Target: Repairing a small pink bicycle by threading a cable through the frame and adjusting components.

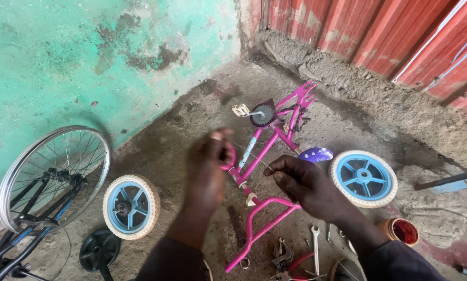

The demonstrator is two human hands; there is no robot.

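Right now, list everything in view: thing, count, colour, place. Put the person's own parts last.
bicycle frame: one, pink, upside down on the floor, centre
small wheels: two, blue hubs with pale tyres, one lower left, one right
spoked wheel: one, silver rim, far left
black disc: one, bottom left
purple seat: one, with white dots, beside the right wheel
wrench: one, silver, floor, bottom centre
pliers: one, dark, bottom centre
tin: one, red inside, lower right
wall: green, left; red corrugated sheet, upper right
thin wire: one, between both hands
left hand: pinching the wire
right hand: pinching the wire
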